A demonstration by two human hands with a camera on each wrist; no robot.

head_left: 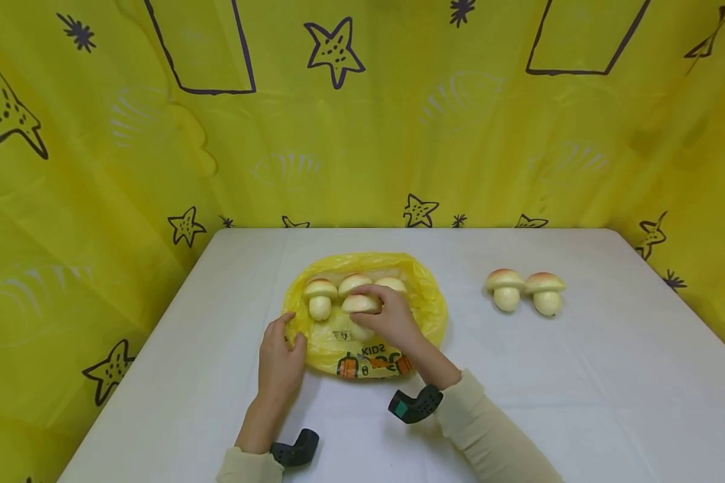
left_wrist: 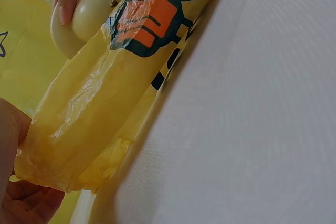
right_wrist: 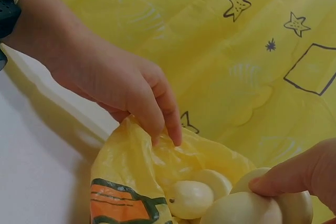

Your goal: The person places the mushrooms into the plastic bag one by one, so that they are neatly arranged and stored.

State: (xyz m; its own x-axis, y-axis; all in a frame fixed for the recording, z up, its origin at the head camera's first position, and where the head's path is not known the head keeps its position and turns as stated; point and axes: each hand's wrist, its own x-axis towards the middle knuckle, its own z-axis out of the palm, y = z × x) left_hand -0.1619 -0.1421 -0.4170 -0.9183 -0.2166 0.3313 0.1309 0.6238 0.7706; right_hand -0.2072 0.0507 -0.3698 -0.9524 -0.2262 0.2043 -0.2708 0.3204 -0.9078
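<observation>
A yellow plastic bag (head_left: pixel 433 308) with pumpkin-like prints lies with its mouth wide. Inside it are several mushrooms with cream stems and reddish-topped caps, among them one at the left (head_left: pixel 320 307). My left hand (head_left: pixel 282 362) pinches the bag's left rim between thumb and fingers, as the right wrist view also shows. Over the bag's middle, my right hand (head_left: pixel 394 323) grips another mushroom (head_left: pixel 361 304) by its cap. That mushroom's pale rounded underside (left_wrist: pixel 97 11) shows in the left wrist view, and its stem is partly hidden in the head view.
Two more mushrooms, a left one (head_left: pixel 505 290) and a right one (head_left: pixel 546 293), stand side by side on the white table (head_left: pixel 580 389), right of the bag. A yellow curtain (head_left: pixel 362 134) with starfish drawings hangs behind and at both sides. Each wrist wears a black band.
</observation>
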